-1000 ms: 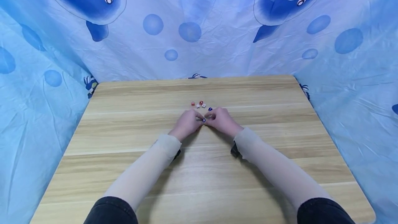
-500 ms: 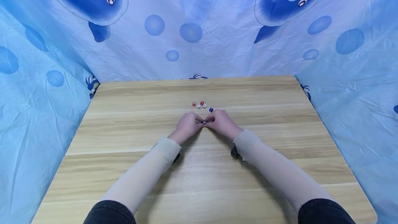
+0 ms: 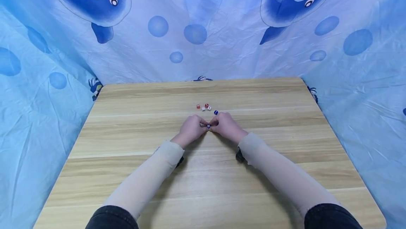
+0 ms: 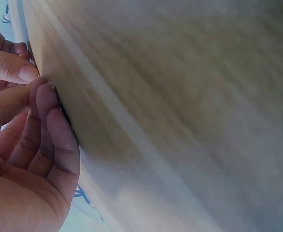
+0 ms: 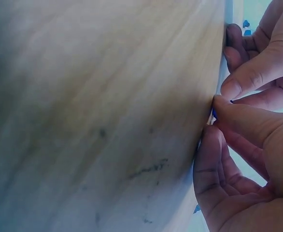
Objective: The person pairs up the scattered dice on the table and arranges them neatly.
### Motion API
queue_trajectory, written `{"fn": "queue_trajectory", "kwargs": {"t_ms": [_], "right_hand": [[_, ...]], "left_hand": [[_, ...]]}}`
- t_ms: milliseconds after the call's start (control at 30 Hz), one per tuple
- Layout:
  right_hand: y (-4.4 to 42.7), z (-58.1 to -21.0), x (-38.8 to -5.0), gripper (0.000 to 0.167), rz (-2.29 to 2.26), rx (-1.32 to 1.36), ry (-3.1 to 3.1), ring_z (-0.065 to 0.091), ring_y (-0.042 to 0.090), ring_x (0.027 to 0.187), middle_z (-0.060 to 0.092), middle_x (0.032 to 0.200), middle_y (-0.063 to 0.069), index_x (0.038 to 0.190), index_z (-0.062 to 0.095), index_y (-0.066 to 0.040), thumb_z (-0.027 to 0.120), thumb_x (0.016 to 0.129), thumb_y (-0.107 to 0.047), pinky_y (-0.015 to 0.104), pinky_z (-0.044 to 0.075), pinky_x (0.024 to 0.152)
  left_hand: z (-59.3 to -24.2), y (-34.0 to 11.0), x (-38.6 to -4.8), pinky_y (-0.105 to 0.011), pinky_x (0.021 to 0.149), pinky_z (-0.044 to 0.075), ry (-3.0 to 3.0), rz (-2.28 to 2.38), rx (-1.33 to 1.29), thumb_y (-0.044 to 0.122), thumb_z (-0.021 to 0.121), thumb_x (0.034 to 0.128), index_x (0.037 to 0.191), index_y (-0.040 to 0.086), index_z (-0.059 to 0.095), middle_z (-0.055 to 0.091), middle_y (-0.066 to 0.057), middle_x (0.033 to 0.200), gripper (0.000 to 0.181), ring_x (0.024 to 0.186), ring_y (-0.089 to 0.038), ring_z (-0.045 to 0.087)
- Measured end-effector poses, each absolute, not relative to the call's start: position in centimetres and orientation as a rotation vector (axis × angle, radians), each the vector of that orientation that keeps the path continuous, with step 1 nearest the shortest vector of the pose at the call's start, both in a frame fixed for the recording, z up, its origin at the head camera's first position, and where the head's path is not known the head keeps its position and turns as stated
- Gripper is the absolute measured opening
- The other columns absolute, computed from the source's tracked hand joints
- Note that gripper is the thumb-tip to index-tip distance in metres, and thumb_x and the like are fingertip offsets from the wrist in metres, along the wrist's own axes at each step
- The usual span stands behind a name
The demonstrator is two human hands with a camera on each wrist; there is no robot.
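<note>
From the head view, we see the blue die (image 3: 208,126) with pale pips at the meeting point of our two hands, directly between the fingertips, over the wooden table (image 3: 203,186). The left hand (image 3: 191,127) reaches it from the left and the right hand (image 3: 226,126) from the right, each with curled fingers and thumb pinching at it. A second blue die (image 3: 216,112) sits just beyond the right hand's knuckles; farther off, near one another, we find two red dice (image 3: 198,106) and two white dice (image 3: 203,109). In the left wrist view, our left hand's thumb and fingertips come together near the tabletop, with the right hand's thumb right beside them; the die is hidden there, so that view alone cannot tell us what they hold. In the right wrist view, a sliver of blue shows between the right hand's thumb and curled fingers, close against the wood, while the left hand's thumb comes down just beside that grip, its tip near the right thumb's.
</note>
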State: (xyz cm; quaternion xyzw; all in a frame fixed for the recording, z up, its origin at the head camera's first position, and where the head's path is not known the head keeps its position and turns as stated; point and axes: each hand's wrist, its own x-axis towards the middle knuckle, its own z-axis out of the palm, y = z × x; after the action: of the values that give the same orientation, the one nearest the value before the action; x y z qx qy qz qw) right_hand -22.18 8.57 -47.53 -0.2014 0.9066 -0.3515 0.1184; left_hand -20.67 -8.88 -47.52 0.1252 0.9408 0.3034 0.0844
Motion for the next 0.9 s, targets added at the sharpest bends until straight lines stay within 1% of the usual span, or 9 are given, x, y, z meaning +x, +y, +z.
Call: {"fn": "queue_trajectory", "kwargs": {"t_ms": [100, 167, 267, 367, 667, 900], "right_hand": [[8.65, -47.54, -22.17, 0.013, -1.034, -0.599, 2.635, 0.068, 0.011, 0.084, 0.076, 0.087, -0.004, 0.098, 0.081, -0.010, 0.084, 0.086, -0.010, 0.029, 0.055, 0.081], [8.68, -47.52, -22.17, 0.013, -1.031, -0.605, 2.633, 0.068, 0.011, 0.085, 0.076, 0.088, -0.003, 0.098, 0.081, -0.010, 0.083, 0.086, -0.010, 0.029, 0.055, 0.081], [8.66, -47.43, -22.13, 0.013, -1.028, -0.605, 2.634, 0.068, 0.011, 0.086, 0.076, 0.089, -0.003, 0.099, 0.081, -0.010, 0.083, 0.086, -0.010, 0.029, 0.055, 0.081], [8.63, -47.38, -22.15, 0.013, -1.021, -0.605, 2.641, 0.067, 0.011, 0.084, 0.076, 0.087, -0.004, 0.099, 0.081, -0.010, 0.083, 0.086, -0.010, 0.029, 0.055, 0.081], [8.60, -47.25, -22.06, 0.015, -1.009, -0.605, 2.659, 0.065, 0.010, 0.079, 0.074, 0.083, -0.006, 0.100, 0.081, -0.009, 0.084, 0.086, -0.010, 0.029, 0.054, 0.077], [8.63, -47.45, -22.09, 0.014, -1.010, -0.610, 2.661, 0.065, 0.009, 0.078, 0.074, 0.082, -0.007, 0.100, 0.081, -0.009, 0.084, 0.086, -0.011, 0.028, 0.054, 0.075]], "left_hand": [[-47.52, -8.92, -20.63, -0.029, 0.071, 0.051, 2.796, 0.920, 0.367, 0.019, 0.082, 0.0888, 0.104, 0.013, 0.081, 0.076, -0.001, 0.103, 0.016, 0.070, -0.011, 0.060], [-47.54, -8.95, -20.61, -0.029, 0.064, 0.051, 2.775, 0.949, 0.354, 0.019, 0.081, 0.0893, 0.105, 0.012, 0.081, 0.076, 0.001, 0.094, 0.017, 0.062, -0.011, 0.060], [-47.53, -8.97, -20.58, -0.028, 0.052, 0.052, 2.722, 1.006, 0.329, 0.019, 0.080, 0.0908, 0.108, 0.010, 0.080, 0.073, 0.003, 0.076, 0.020, 0.050, -0.012, 0.061], [-47.53, -9.01, -20.57, -0.027, 0.047, 0.052, 2.670, 1.062, 0.308, 0.016, 0.078, 0.0924, 0.111, 0.007, 0.079, 0.069, 0.003, 0.065, 0.021, 0.047, -0.013, 0.061], [-47.80, -9.11, -20.55, -0.026, 0.045, 0.052, 2.637, 1.122, 0.297, 0.011, 0.076, 0.0929, 0.111, 0.004, 0.078, 0.066, 0.000, 0.060, 0.020, 0.045, -0.014, 0.060], [-47.77, -9.01, -20.44, -0.027, 0.045, 0.053, 2.614, 1.135, 0.263, 0.009, 0.076, 0.0926, 0.111, 0.003, 0.077, 0.067, -0.001, 0.061, 0.019, 0.046, -0.015, 0.061]]}}
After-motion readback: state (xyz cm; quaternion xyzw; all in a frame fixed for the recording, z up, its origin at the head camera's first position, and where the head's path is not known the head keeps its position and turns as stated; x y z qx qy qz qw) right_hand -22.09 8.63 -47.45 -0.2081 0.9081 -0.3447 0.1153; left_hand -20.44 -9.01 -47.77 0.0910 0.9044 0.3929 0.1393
